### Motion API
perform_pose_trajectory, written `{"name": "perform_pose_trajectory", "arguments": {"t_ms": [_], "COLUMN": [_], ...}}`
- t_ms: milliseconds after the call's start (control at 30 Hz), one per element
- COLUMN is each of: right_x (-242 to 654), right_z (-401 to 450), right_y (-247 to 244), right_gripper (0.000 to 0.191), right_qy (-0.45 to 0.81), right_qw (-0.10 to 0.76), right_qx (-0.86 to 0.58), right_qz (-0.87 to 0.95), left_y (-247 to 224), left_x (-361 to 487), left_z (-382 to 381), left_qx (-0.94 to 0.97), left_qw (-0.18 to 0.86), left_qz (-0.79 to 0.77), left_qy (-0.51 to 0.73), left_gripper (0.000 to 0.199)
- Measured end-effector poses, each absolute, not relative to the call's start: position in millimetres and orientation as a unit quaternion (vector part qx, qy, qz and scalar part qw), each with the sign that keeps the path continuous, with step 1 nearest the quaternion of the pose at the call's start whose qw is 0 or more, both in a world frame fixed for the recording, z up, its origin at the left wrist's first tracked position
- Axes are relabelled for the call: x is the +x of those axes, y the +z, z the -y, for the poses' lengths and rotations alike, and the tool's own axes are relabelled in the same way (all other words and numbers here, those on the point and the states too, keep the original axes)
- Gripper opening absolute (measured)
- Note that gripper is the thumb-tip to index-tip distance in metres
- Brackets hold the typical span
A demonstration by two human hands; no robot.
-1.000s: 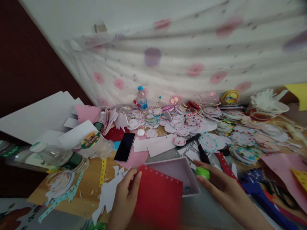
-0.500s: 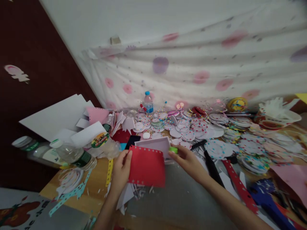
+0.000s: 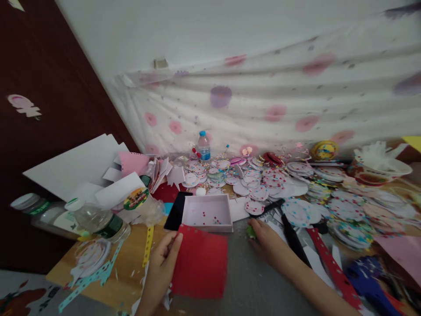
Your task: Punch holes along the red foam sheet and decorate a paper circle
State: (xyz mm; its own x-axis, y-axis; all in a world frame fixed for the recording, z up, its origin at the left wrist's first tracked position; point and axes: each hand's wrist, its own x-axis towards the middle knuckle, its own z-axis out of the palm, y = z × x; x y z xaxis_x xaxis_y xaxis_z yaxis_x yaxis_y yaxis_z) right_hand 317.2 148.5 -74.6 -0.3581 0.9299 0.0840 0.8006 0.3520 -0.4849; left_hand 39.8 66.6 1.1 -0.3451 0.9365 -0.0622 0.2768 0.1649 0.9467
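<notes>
My left hand (image 3: 162, 265) pinches the upper left edge of a red paper sheet (image 3: 203, 265) between thumb and fingers. In the earlier frame, small holes run along that sheet's edges. My right hand (image 3: 267, 239) is closed around a small green craft punch (image 3: 251, 231), low over the grey mat (image 3: 243, 272) and apart from the sheet; the fingers mostly cover the punch. Just beyond the sheet stands a shallow white box (image 3: 199, 202) with a few tiny red dots (image 3: 215, 219) inside. A black phone (image 3: 175, 213) lies at the box's left side.
Many paper discs with coloured dots (image 3: 259, 193) crowd the back and right. Plastic bottles (image 3: 110, 226) and white sheets (image 3: 79, 162) are at left. A black tool (image 3: 292, 239), a dotted red strip (image 3: 332, 263) and a blue tool (image 3: 366, 274) lie at right.
The red sheet has come down and toward me, uncovering the white box. My right hand has moved right and down with the green punch, away from the sheet.
</notes>
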Motion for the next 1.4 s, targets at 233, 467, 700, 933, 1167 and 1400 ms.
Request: {"name": "perform_pose_trajectory", "arguments": {"t_ms": [233, 467, 700, 933, 1167, 1400], "right_x": [339.4, 383.9, 387.8, 388.1, 388.5, 373.6], "right_z": [-127.8, -93.3, -90.4, -90.4, -66.1, -51.5], "right_y": [-70.0, -94.7, -112.3, -106.0, -75.2, -52.9], "right_gripper": [0.029, 0.029, 0.026, 0.035, 0.039, 0.038], "right_qy": [0.069, -0.082, -0.085, -0.081, 0.086, 0.140], "right_qw": [0.271, 0.177, 0.170, 0.241, 0.373, 0.404], "right_qx": [-0.513, -0.658, -0.676, -0.675, -0.655, -0.617], "right_qz": [0.811, 0.728, 0.712, 0.692, 0.652, 0.661], "left_y": [-10.2, -33.2, -68.2, -72.1, -73.2, -83.6], "left_x": [64.9, 92.2, 109.6, 104.1, 85.6, 87.4], "left_z": [-62.5, -62.3, -66.7, -62.4, -41.1, -41.0], "left_qx": [0.513, 0.630, 0.694, 0.751, 0.880, 0.903], "left_qw": [0.362, 0.339, 0.218, 0.074, -0.009, 0.021], "left_qz": [-0.656, -0.630, -0.645, -0.603, -0.442, -0.421], "left_qy": [0.418, 0.302, 0.234, 0.258, 0.174, 0.083], "left_gripper": [0.043, 0.035, 0.027, 0.031, 0.052, 0.074]}}
